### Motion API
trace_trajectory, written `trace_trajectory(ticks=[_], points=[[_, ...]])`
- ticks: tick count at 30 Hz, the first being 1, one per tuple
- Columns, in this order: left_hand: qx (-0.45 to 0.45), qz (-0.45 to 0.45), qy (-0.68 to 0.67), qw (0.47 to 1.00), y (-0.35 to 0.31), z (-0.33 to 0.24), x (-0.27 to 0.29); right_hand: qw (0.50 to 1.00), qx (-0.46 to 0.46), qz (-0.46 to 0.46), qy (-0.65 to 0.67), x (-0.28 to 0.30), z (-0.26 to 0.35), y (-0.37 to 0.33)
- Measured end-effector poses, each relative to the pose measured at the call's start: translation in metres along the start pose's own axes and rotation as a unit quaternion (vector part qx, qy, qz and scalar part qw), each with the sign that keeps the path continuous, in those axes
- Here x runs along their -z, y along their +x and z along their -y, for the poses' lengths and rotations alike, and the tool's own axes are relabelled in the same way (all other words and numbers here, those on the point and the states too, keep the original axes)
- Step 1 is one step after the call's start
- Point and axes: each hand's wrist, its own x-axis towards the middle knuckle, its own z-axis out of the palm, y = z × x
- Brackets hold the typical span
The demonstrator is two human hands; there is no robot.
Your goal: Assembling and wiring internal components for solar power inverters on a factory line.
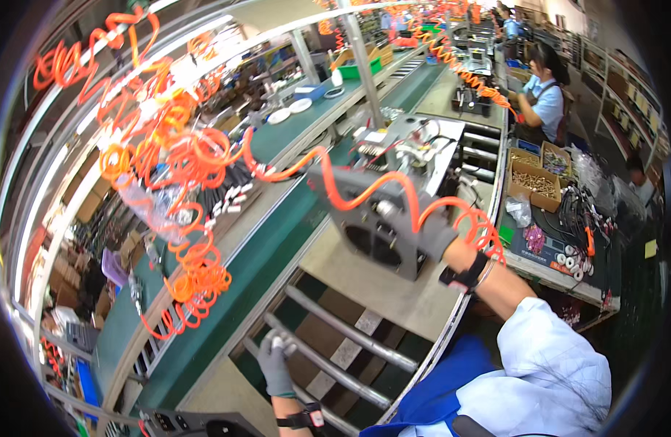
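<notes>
My left hand [276,368], in a grey glove, hovers over the conveyor rollers [332,371] with its fingers loosely spread and nothing in them. My right hand [436,237], gloved too, is closed at the right side of a black panel [365,227] with a large round opening; the panel stands tilted on a flat board [314,255]. A silver cylindrical end [385,209] sticks out beside this hand; what the fingers hold is partly hidden. An orange coiled air hose [328,178] runs across the panel and past my right wrist. Behind stands an opened unit [423,149] with wires.
A green belt [241,291] runs along the left. More orange hoses [197,156] hang above it, one with a driver [136,291]. Boxes of small parts [534,182] and cables fill the right bench. A co-worker [545,98] sits farther up the line. Another black housing [197,422] lies lower left.
</notes>
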Motion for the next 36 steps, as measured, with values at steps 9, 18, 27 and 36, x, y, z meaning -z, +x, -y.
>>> trace_trajectory(ticks=[9, 18, 27, 36], points=[[-0.136, 0.049, 0.025, 0.989, 0.156, -0.066, -0.1, 0.978, 0.168, -0.119, 0.018, -0.017, -0.01, -0.043], [-0.037, 0.027, -0.14, 0.989, 0.169, -0.108, -0.095, 0.995, 0.101, -0.017, 0.008, -0.049, -0.076, -0.034], [-0.125, 0.061, -0.164, 0.977, 0.146, -0.111, -0.044, 0.994, 0.108, -0.01, 0.004, -0.094, -0.027, -0.07], [-0.202, 0.034, -0.138, 0.969, 0.056, -0.1, 0.004, 0.975, 0.214, -0.022, 0.058, -0.093, -0.025, -0.073]])
